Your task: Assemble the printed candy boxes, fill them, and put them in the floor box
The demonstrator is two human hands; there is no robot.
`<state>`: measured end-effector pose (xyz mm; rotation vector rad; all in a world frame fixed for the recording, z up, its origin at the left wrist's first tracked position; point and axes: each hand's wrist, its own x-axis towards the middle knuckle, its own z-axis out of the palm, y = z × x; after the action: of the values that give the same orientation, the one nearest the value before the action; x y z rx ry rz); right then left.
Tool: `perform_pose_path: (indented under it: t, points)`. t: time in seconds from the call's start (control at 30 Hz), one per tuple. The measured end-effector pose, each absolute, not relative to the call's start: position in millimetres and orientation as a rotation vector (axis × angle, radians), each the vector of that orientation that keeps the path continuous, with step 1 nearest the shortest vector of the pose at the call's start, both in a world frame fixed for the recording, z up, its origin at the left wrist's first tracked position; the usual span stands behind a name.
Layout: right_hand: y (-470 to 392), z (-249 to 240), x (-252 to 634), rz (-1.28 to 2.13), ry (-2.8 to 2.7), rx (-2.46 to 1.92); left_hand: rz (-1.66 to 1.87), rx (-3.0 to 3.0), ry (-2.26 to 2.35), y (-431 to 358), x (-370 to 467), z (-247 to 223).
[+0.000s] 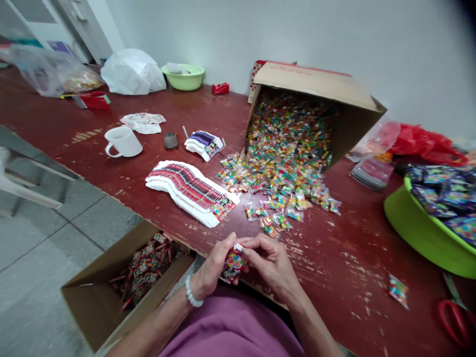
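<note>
Close to my body, at the table's front edge, my left hand (215,262) is closed around a small candy box (232,265) with a red, colourful print. The fingers of my right hand (273,263) pinch its upper end, where a white flap shows. Just beyond my hands lie small clear candy packets (269,225), spilling from a tipped cardboard box (316,74) full of them. A fanned row of flat red-printed boxes (189,191) lies to the left of these packets. Below the table edge, an open carton (89,297) holds many red printed boxes (148,265).
A white mug (124,142) and a smaller purple-printed stack (204,144) stand farther back. At the right are a green basin (424,238) of dark printed packs, a single candy packet (398,291) and red-handled scissors (451,322). Plastic bags (132,72) line the back left.
</note>
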<state>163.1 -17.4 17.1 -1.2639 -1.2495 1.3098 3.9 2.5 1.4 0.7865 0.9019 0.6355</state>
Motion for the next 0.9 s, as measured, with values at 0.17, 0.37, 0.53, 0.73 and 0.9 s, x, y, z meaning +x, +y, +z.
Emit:
perform_pose_path:
  t: [0.17, 0.37, 0.53, 0.73, 0.9]
  points:
    - [-19, 14, 167, 1.219, -1.427, -1.289, 0.578, 0.877, 0.942, 2, 2, 7]
    - [-32, 3, 151, 0.904, -1.751, -1.213, 0.745, 0.572, 0.912, 4, -1, 0]
    - [-42, -17, 137, 0.487, -2.038, -1.357, 0.822, 0.413, 0.871, 5, -3, -2]
    - [-29, -23, 126, 0.303, -2.097, -1.248, 0.962, 0.356, 0.909, -2, -3, -11]
    - [-6, -18, 117, 0.628, -2.182, -1.088, 0.992, 0.647, 1.156, -6, -42, -8]
